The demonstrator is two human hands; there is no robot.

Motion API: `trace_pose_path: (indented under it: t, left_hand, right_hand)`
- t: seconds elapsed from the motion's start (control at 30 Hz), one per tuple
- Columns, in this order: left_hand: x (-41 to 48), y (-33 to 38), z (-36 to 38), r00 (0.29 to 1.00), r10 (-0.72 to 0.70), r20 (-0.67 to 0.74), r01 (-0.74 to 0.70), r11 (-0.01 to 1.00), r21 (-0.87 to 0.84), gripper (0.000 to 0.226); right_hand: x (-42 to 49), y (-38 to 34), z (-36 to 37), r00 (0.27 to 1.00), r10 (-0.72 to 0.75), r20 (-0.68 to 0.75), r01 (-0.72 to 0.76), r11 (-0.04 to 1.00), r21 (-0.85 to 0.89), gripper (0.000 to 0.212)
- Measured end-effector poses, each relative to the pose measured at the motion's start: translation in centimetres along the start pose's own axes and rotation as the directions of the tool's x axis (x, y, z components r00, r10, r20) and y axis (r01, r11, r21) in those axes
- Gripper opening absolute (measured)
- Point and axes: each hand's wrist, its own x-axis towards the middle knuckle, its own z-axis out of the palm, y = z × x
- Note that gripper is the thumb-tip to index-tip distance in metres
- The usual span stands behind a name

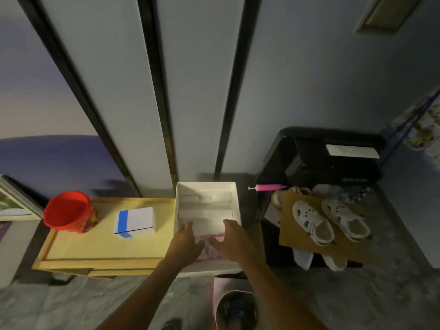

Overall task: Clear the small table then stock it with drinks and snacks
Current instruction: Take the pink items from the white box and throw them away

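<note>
A low yellow table (100, 248) stands against the wall. On it sit a red bucket (67, 211) at the left, a small white box with a blue stripe (134, 221) in the middle, and an open white cardboard box (206, 203) at the right end. Both my hands reach into the near part of the white box. My left hand (187, 241) and my right hand (232, 239) rest with spread fingers on a pink-and-white item (209, 246) lying inside. Whether either hand grips it is unclear.
Right of the table a black stand (333, 158) holds a brown cardboard sheet (295, 234) with two white sandals (331, 220) and a pink syringe-like tool (267, 187). A round container (235, 308) sits on the floor by my feet. A framed picture (14, 201) leans at far left.
</note>
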Motion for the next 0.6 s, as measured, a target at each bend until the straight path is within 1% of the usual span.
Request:
trace_pose_path:
  t: [0.07, 0.17, 0.2, 0.23, 0.3, 0.33, 0.37, 0.43, 0.47, 0.5, 0.53, 0.57, 0.6]
  left_hand:
    - [1.7, -0.5, 2.5, 0.998, -0.057, 0.04, 0.054, 0.996, 0.068, 0.079]
    - [3.9, -1.9, 5.5, 0.993, -0.05, 0.104, 0.029, 0.98, 0.196, 0.081]
    - [4.6, -2.6, 6.4, 0.995, -0.035, 0.098, 0.012, 0.974, 0.224, 0.082]
    - [5.3, -3.4, 7.2, 0.996, -0.005, 0.093, -0.02, 0.965, 0.262, 0.078]
    - [6.6, -5.2, 8.8, 0.991, 0.072, 0.111, -0.105, 0.936, 0.336, 0.053]
    - [7.0, -5.8, 9.2, 0.986, 0.084, 0.144, -0.128, 0.937, 0.326, 0.041]
    - [7.3, -6.1, 9.5, 0.982, 0.087, 0.165, -0.135, 0.942, 0.307, 0.034]
    - [8.2, -6.7, 9.7, 0.98, 0.07, 0.185, -0.119, 0.956, 0.267, 0.027]
    - [8.6, -7.1, 9.8, 0.979, 0.09, 0.184, -0.132, 0.963, 0.234, 0.026]
    - [8.8, -7.0, 9.7, 0.98, 0.087, 0.177, -0.123, 0.972, 0.2, 0.026]
    - [8.6, -6.4, 9.1, 0.981, 0.089, 0.175, -0.118, 0.979, 0.164, 0.026]
    - [8.2, -5.8, 8.4, 0.978, 0.082, 0.191, -0.112, 0.982, 0.15, 0.026]
    - [8.0, -5.3, 7.9, 0.982, 0.085, 0.169, -0.112, 0.981, 0.157, 0.026]
  right_hand:
    - [2.6, 1.0, 2.5, 0.999, 0.027, 0.035, -0.028, 0.999, 0.016, 0.091]
    - [4.9, 2.4, 5.4, 0.998, 0.053, 0.045, -0.052, 0.999, -0.013, 0.086]
    - [5.4, 2.9, 6.3, 0.998, 0.052, 0.04, -0.051, 0.999, -0.017, 0.083]
    - [5.8, 3.3, 7.1, 0.998, 0.051, 0.032, -0.05, 0.999, -0.013, 0.08]
    - [6.6, 4.1, 8.9, 0.999, 0.046, 0.023, -0.045, 0.998, -0.047, 0.067]
    - [7.0, 4.4, 9.7, 0.999, 0.046, 0.022, -0.044, 0.997, -0.061, 0.058]
    - [7.2, 4.4, 10.2, 0.998, 0.049, 0.028, -0.047, 0.996, -0.075, 0.049]
    - [7.3, 4.5, 10.4, 0.998, 0.049, 0.047, -0.046, 0.997, -0.058, 0.033]
    - [7.4, 4.4, 10.3, 0.999, 0.035, 0.026, -0.034, 0.998, -0.054, 0.03]
    - [7.2, 4.1, 10.1, 0.998, 0.063, 0.024, -0.063, 0.997, -0.033, 0.034]
    - [6.9, 3.8, 9.8, 0.998, 0.066, -0.004, -0.066, 0.998, -0.01, 0.042]
    - [6.6, 3.4, 9.4, 0.996, 0.073, -0.045, -0.073, 0.997, -0.002, 0.051]
    - [6.3, 2.9, 9.1, 0.993, 0.08, -0.081, -0.076, 0.996, 0.054, 0.056]
